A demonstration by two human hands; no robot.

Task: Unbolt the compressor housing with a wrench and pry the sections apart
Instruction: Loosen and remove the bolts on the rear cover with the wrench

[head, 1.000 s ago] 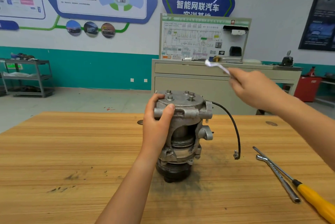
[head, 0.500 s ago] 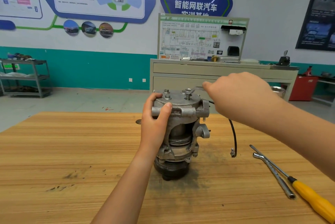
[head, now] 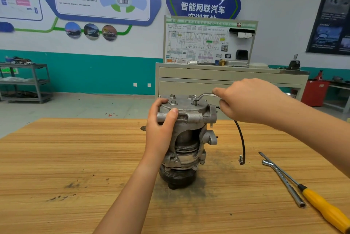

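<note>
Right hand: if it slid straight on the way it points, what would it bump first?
Probably the bolt under its wrench on top of the compressor, though depth is unclear.

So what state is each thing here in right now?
compressor: upright on the table, pulley end down, sections joined.
top bolts: seated in the cover.
wrench: ring end on one top bolt.
right hand: grips the wrench handle.
left hand: grips the compressor's housing.
black cable: hangs from the compressor, end near the table.
socket wrench: lying on the table, untouched.
screwdriver: lying beside it, untouched.
</note>
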